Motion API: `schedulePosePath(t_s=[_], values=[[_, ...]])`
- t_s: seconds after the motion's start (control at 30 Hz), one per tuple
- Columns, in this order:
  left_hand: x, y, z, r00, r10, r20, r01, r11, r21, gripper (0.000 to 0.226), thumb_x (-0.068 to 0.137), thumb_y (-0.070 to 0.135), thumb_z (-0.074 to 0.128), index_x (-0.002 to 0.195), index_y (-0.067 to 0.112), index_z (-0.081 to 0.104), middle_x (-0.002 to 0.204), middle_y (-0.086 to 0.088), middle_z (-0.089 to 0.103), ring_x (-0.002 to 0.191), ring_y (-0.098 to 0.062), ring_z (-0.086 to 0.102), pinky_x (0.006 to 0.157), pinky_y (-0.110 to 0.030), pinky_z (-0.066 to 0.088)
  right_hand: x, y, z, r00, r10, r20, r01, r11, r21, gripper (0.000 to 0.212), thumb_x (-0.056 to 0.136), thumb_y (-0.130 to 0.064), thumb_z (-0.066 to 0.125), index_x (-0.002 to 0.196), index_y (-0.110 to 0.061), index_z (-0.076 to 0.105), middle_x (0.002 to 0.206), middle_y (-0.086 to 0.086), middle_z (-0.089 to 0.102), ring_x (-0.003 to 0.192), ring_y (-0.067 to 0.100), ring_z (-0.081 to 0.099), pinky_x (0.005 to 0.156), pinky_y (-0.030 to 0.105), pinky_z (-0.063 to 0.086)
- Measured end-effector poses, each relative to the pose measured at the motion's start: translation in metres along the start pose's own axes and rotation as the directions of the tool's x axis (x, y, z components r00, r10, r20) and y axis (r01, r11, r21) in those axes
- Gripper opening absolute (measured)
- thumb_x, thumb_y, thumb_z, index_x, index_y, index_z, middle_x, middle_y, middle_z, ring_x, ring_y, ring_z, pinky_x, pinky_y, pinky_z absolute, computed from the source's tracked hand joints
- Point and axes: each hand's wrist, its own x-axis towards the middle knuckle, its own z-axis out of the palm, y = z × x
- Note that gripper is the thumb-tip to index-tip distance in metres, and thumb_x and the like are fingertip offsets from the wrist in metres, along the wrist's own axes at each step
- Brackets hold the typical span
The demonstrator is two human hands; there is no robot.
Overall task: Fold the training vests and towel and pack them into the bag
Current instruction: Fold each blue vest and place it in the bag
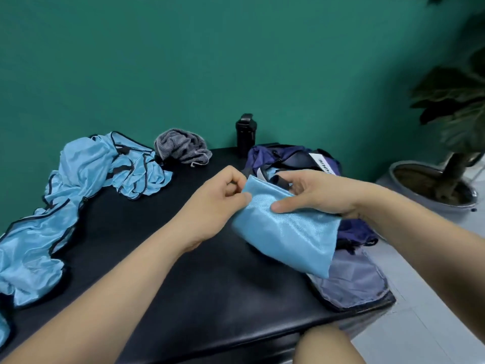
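Now the person stands at a black table and holds a folded blue vest in both hands. The left hand has its fingers curled in, and it pinches the top left corner of the vest between thumb and finger. The right hand grips the far edge of the vest. Its thumb lies flat on top of the cloth and its other fingers curl round the back. The vest is a neat, flat shape and hangs down at a slant toward the person. Its right side is over the purple bag. I cannot tell if its low end touches the table.

The bag lies at the right end of the table. It is open, and its pale lining shows near the table's edge. A white tag sits on its top.

More blue vests with black trim lie in a loose, messy heap on the left side of the table, well apart from the bag. A grey towel sits in a crumpled lump at the back, just beside that heap. A black bottle stands upright at the back, close to the bag.

Behind it all is a green wall. A leafy plant in a round pot stands on the pale floor to the right.
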Motion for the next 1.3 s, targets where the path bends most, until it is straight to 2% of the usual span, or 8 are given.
schedulePosePath(t_s=[0.17, 0.33, 0.53, 0.63, 0.8, 1.07, 1.2, 1.3], values=[[0.060, -0.004, 0.038, 0.991, 0.014, -0.131, 0.006, 0.988, 0.155, 0.022, 0.096, 0.022, 0.067, 0.109, 0.034, 0.055, 0.101, 0.015, 0.077, 0.092, -0.010, 0.074, 0.088, -0.034, 0.053, -0.005, -0.001, -0.078, 0.977, -0.014, -0.211, -0.113, 0.809, -0.577, 0.040, 0.087, -0.054, 0.083, 0.097, -0.023, 0.060, 0.075, -0.005, 0.061, 0.065, 0.013, 0.054, 0.064, 0.039, 0.047], [0.098, -0.023, 0.071, 1.000, 0.021, 0.022, -0.029, 0.870, 0.492, 0.031, 0.093, 0.021, 0.061, 0.120, 0.035, 0.058, 0.075, 0.011, 0.075, 0.072, -0.004, 0.065, 0.081, -0.034, 0.055, 0.021, 0.006, -0.126, 0.966, 0.050, -0.252, -0.227, 0.630, -0.742, 0.029, 0.089, -0.045, 0.082, 0.099, -0.028, 0.060, 0.091, -0.009, 0.065, 0.080, 0.016, 0.060, 0.067, 0.035, 0.044], [0.112, -0.046, 0.091, 0.976, -0.079, 0.203, -0.099, 0.668, 0.738, 0.034, 0.095, 0.029, 0.058, 0.128, 0.036, 0.063, 0.083, 0.012, 0.066, 0.096, -0.018, 0.068, 0.087, -0.040, 0.057, 0.064, 0.019, -0.130, 0.954, 0.218, -0.206, -0.293, 0.539, -0.789, 0.029, 0.089, -0.043, 0.081, 0.104, -0.035, 0.057, 0.105, -0.010, 0.062, 0.096, 0.020, 0.063, 0.086, 0.043, 0.057], [0.112, -0.057, 0.089, 0.983, -0.014, 0.181, -0.131, 0.630, 0.765, 0.012, 0.099, 0.029, 0.058, 0.108, 0.034, 0.065, 0.086, 0.009, 0.070, 0.093, -0.020, 0.065, 0.082, -0.040, 0.055, 0.080, 0.023, -0.127, 0.934, 0.324, -0.149, -0.305, 0.510, -0.804, 0.057, 0.090, -0.047, 0.081, 0.140, -0.032, 0.056, 0.125, -0.011, 0.058, 0.112, 0.023, 0.061, 0.100, 0.046, 0.054], [0.104, -0.061, 0.081, 0.980, 0.073, 0.184, -0.183, 0.689, 0.702, 0.004, 0.099, 0.029, 0.061, 0.100, 0.033, 0.061, 0.081, 0.012, 0.066, 0.079, -0.007, 0.058, 0.078, -0.039, 0.053, 0.103, 0.030, -0.124, 0.872, 0.489, 0.000, -0.362, 0.645, -0.673, 0.061, 0.093, -0.035, 0.083, 0.148, -0.033, 0.056, 0.144, -0.004, 0.062, 0.122, 0.023, 0.066, 0.105, 0.048, 0.057], [0.085, -0.053, 0.072, 0.980, 0.111, 0.163, -0.190, 0.748, 0.636, 0.007, 0.098, 0.029, 0.066, 0.099, 0.035, 0.062, 0.082, 0.013, 0.066, 0.081, -0.006, 0.062, 0.074, -0.033, 0.054, 0.134, 0.059, -0.104, 0.680, 0.648, 0.343, -0.436, 0.734, -0.521, 0.047, 0.101, -0.005, 0.070, 0.144, -0.020, 0.059, 0.131, 0.009, 0.073, 0.120, 0.028, 0.071, 0.103, 0.048, 0.057], [0.083, -0.052, 0.073, 0.978, 0.135, 0.157, -0.205, 0.741, 0.639, 0.007, 0.098, 0.030, 0.066, 0.097, 0.034, 0.061, 0.081, 0.011, 0.066, 0.083, -0.007, 0.060, 0.074, -0.034, 0.054, 0.137, 0.071, -0.099, 0.682, 0.694, 0.231, -0.457, 0.651, -0.606, 0.062, 0.101, -0.009, 0.070, 0.157, -0.027, 0.048, 0.150, 0.005, 0.061, 0.135, 0.030, 0.060, 0.115, 0.052, 0.048], [0.088, -0.052, 0.077, 0.979, 0.138, 0.150, -0.203, 0.712, 0.672, 0.008, 0.100, 0.038, 0.064, 0.095, 0.035, 0.059, 0.081, 0.010, 0.061, 0.080, -0.006, 0.057, 0.074, -0.036, 0.053, 0.133, 0.073, -0.092, 0.774, 0.633, 0.022, -0.342, 0.446, -0.827, 0.081, 0.100, -0.032, 0.074, 0.167, -0.035, 0.029, 0.168, -0.003, 0.036, 0.152, 0.027, 0.038, 0.123, 0.044, 0.034]])
